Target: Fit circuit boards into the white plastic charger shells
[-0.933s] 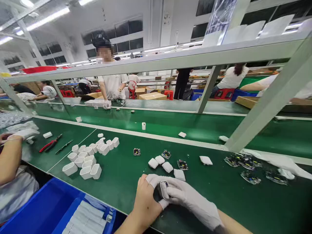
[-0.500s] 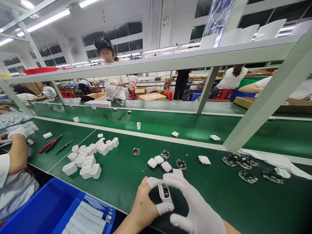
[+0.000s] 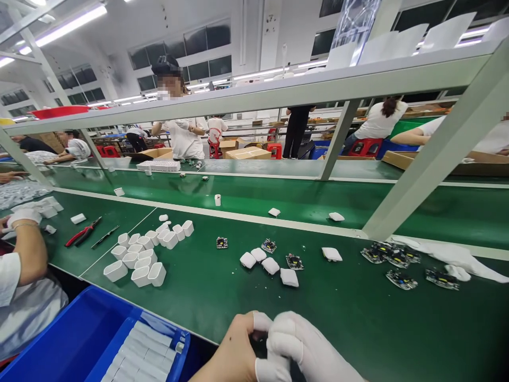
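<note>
My two hands meet at the bottom edge over the green bench [image 3: 358,313]. My left hand [image 3: 233,353] is bare, with white cots on thumb and fingertip, and curls closed. My right hand [image 3: 308,350], in a white glove, folds over it with fingers pressed down. Between them only a dark sliver shows; the small white casing they held earlier is covered. Just beyond lie white caps [image 3: 271,265] and small circuit boards [image 3: 295,261].
Several open white casings [image 3: 139,261] cluster at the left, with red pliers [image 3: 81,233] beyond. A blue bin [image 3: 79,339] with white parts sits at the near left edge. A co-worker's arm [image 3: 26,254] rests far left. More boards [image 3: 397,268] lie beside a slanted frame post [image 3: 433,159].
Both hands have drawn back toward me and down to the frame's edge. The white casing, plainly visible between the fingers before, is now covered by my closing right hand.
</note>
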